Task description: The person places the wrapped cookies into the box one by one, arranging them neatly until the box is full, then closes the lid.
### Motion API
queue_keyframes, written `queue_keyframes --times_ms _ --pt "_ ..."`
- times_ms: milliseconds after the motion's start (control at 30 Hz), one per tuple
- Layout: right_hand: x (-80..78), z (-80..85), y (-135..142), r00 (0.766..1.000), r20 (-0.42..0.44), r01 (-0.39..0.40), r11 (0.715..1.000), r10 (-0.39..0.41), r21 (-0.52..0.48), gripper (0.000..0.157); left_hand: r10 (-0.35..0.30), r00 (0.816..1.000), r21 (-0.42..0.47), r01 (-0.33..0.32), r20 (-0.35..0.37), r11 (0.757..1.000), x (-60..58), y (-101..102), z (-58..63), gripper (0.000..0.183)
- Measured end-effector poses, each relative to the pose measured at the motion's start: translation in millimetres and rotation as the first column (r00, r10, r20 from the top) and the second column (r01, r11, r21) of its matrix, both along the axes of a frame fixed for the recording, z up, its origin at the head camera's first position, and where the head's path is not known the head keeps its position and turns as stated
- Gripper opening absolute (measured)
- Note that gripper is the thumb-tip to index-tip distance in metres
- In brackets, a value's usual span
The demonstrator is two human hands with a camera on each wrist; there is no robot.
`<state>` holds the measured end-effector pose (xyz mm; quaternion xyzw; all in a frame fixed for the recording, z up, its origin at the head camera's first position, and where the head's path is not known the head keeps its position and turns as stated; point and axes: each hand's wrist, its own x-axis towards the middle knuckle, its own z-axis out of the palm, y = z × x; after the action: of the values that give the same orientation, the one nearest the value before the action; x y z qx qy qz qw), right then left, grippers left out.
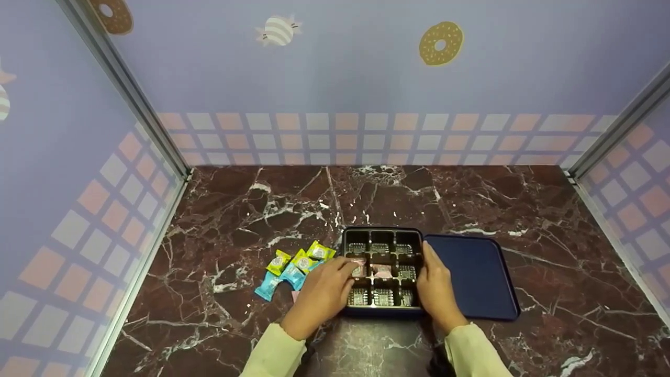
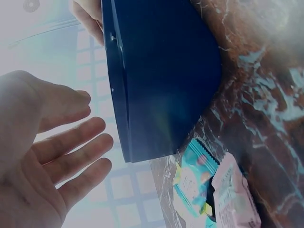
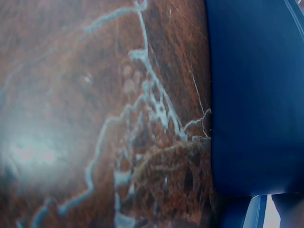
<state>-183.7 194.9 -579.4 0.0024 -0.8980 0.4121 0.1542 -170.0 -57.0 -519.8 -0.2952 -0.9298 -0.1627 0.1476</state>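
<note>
No text is legible; the pink wrapper seemingly bears blurred print.

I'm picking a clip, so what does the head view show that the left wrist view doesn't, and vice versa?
Only the head view: the nine-compartment tray, two pink packets in its middle row and the blue lid. Only the left wrist view: the palm of the left hand and most of a loose pink packet near the box. Both: that hand, the right hand, the box, light blue packets and the marble table.

Left hand with relaxed fingers, right hand seemingly straight-fingered
</note>
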Motion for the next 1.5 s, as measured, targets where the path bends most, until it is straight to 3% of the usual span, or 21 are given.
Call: queue_keyframes --times_ms 267,500,867,1300,1500 --pt "1.2 0.2 1.0 1.000 -0.019 -0.008 0.999 0.009 0.032 0.054 0.033 0.999 -0.052 -0.031 0.039 0.998 3.8 -3.0 0.5 0.042" --pt "0.7 0.5 0.9 1.000 -0.020 -0.016 0.999 0.017 0.029 0.054 0.032 0.999 -0.022 -0.032 0.032 0.999 5.7 -9.0 -0.7 0.046" --pt "0.8 2.0 1.2 0.999 0.028 -0.020 1.000 0.019 0.014 0.057 0.056 0.995 -0.048 -0.052 0.079 0.997 8.7 -19.3 1.1 0.048" --pt "1.0 0.3 0.3 1.000 -0.025 -0.016 0.999 0.017 0.030 0.054 0.054 0.997 -0.056 -0.051 0.053 0.997 12.6 -33.1 -1.1 0.043" --pt "0.8 1.0 0.6 1.000 -0.011 -0.011 1.000 0.011 0.024 0.054 0.058 0.998 -0.079 -0.056 0.026 0.995 12.6 -40.7 -5.5 0.044"
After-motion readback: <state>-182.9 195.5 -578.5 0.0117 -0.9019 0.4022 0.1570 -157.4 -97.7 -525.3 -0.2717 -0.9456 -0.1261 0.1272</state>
